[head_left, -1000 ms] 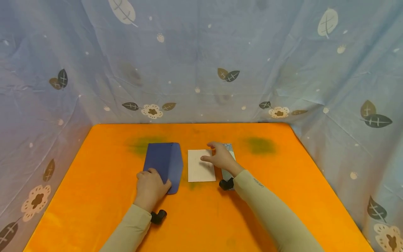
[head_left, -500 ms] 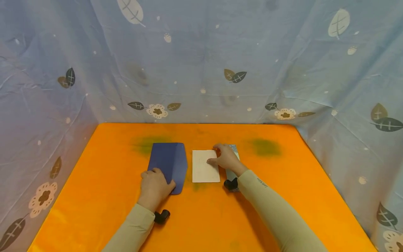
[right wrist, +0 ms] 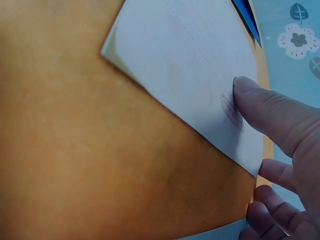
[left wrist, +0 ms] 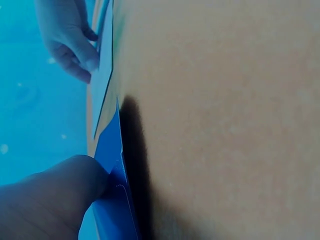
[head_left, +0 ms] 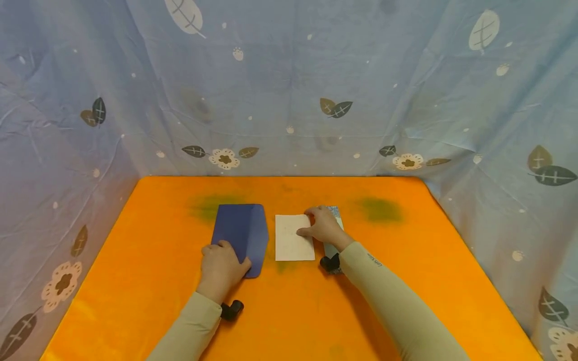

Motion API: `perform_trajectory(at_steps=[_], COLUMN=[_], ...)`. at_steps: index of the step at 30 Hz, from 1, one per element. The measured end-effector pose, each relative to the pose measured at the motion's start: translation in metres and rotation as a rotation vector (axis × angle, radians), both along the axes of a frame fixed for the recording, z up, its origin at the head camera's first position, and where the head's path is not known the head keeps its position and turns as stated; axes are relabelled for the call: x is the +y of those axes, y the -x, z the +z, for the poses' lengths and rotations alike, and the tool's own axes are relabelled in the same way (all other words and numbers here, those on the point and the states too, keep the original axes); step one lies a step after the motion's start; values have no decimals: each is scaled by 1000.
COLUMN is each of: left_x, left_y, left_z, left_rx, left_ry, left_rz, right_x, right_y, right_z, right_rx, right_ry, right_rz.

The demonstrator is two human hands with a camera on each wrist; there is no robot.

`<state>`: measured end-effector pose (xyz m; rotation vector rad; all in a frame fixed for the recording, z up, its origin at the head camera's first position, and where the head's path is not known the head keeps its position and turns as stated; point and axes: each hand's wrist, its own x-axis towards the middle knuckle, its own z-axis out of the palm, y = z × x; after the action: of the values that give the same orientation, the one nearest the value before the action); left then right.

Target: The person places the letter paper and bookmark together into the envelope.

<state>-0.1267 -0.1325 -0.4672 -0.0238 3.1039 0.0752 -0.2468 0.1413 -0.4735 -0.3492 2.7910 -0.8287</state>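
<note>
A dark blue envelope [head_left: 237, 220] lies on the left with its flap toward the middle. My left hand [head_left: 221, 268] grips its near end; in the left wrist view the thumb presses on the blue paper [left wrist: 111, 145], whose edge stands off the table and casts a shadow. To the right of the envelope lies a white card [head_left: 288, 245]. My right hand [head_left: 326, 226] pinches its right edge, thumb on top and fingers at the side. Dashed lines and a small oval print show on the card [right wrist: 165, 60] in the right wrist view.
A narrow pale sheet with a blue patterned end [head_left: 335, 212] lies under the right hand and wrist, partly hidden. An orange cloth [head_left: 280, 311] covers the table. A blue leaf-printed curtain [head_left: 271, 75] hangs behind and at both sides.
My right hand has come down onto the white card's right edge and now pinches it. The left hand keeps its hold on the envelope. The head view has shifted slightly.
</note>
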Motion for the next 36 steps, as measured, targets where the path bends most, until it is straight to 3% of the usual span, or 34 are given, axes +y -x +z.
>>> perform_trajectory(at_steps=[10,21,27,36], left_x=[0,0,0,1], left_y=[-2,-3,-2,-3], left_z=[2,0,0,0], left_rx=[-31,-17,-11,-43], left_ry=[-31,-37,-28,-17], left_rz=[40,46,39,40], right_x=[-3,0,0,-2], right_y=[4,13,15,6], right_z=[0,4,-2,-2], right_rx=[-19,-146,-124,-111], right_ry=[-39,22,51,137], right_rz=[5,7,-22,-48])
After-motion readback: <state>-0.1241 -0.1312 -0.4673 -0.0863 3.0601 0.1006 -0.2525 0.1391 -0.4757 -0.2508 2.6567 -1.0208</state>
